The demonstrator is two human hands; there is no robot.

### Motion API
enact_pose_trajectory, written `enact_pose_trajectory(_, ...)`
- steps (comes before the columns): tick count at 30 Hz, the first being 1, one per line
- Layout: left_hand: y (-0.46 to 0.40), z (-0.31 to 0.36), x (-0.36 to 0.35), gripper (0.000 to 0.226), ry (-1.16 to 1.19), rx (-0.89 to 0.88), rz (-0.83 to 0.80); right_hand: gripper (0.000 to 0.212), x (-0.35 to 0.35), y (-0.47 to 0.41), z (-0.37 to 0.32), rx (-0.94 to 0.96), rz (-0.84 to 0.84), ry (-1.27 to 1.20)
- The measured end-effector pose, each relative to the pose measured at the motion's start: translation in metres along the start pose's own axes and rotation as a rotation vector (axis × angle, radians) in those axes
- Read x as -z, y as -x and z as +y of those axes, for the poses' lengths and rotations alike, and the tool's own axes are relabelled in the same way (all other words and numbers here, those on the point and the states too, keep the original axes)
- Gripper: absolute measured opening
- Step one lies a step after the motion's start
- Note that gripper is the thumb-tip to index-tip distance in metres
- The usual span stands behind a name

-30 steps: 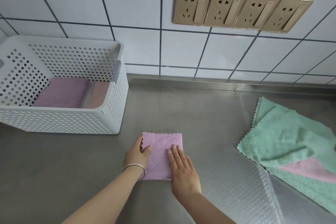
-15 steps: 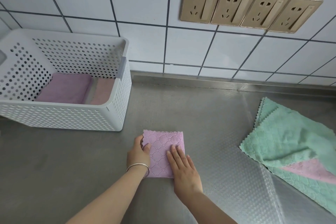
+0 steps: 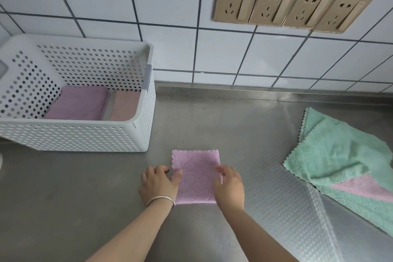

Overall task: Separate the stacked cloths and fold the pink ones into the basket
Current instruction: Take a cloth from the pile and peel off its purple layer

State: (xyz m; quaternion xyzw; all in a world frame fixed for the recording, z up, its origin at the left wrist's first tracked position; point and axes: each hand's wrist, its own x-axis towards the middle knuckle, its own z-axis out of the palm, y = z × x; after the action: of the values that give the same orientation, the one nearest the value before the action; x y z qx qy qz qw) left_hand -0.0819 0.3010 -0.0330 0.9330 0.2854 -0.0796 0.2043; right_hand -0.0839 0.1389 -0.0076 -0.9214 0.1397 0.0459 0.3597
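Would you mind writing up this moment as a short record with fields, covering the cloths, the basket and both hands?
surface: steel counter against a tiled wall
folded pink cloth: flat on the counter, near the person
left hand: at the cloth's left edge, thumb on it
right hand: on the cloth's right side, blurred
basket: white, perforated, at the left; two folded cloths lie inside
green cloths: loose pile at the right
unfolded pink cloth: a corner shows among the green cloths
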Motion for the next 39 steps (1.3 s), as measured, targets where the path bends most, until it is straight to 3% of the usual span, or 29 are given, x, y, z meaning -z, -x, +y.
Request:
enact_pose_trajectory(2, 0.001, 0.002, 0.001, 0.045, -0.028, -0.014, -0.032, 0.033, -0.002, -0.011, -0.003, -0.154, 0.034, 0.052)
enact_pose_trajectory(5, -0.004, 0.007, 0.003, 0.044, -0.085, -0.034, -0.088, 0.037, -0.008, -0.021, -0.006, -0.302, -0.129, 0.12)
enact_pose_trajectory(11, -0.006, 0.014, 0.007, 0.036, -0.061, -0.029, -0.183, 0.043, -0.012, -0.021, -0.005, -0.367, -0.258, 0.113)
enact_pose_trajectory(16, 0.014, 0.026, 0.018, 0.024, 0.428, 0.025, -0.312, 0.018, 0.009, -0.007, 0.002, -0.331, -0.196, -0.229)
enact_pose_trajectory(19, 0.028, 0.034, 0.032, 0.044, 0.778, 0.117, -0.451, 0.018, 0.028, 0.007, 0.005, -0.237, -0.132, -0.422)
enact_pose_trajectory(22, 0.038, 0.04, 0.05, 0.05, 0.984, 0.13, -0.604, 0.012, 0.05, 0.017, -0.001, -0.132, -0.113, -0.623)
enact_pose_trajectory(25, 0.046, 0.044, 0.07, 0.039, 1.003, 0.055, -0.523, 0.032, 0.068, 0.014, -0.014, -0.119, -0.248, -0.872)
enact_pose_trajectory(29, 0.056, 0.039, 0.101, 0.002, 0.932, -0.099, -0.278, 0.042, 0.079, 0.012, -0.049, -0.023, -0.209, -0.746)
enact_pose_trajectory(39, 0.029, 0.005, 0.192, 0.01, 0.859, -0.371, 0.138, 0.028, 0.065, 0.02, -0.161, 0.228, -0.043, -0.669)
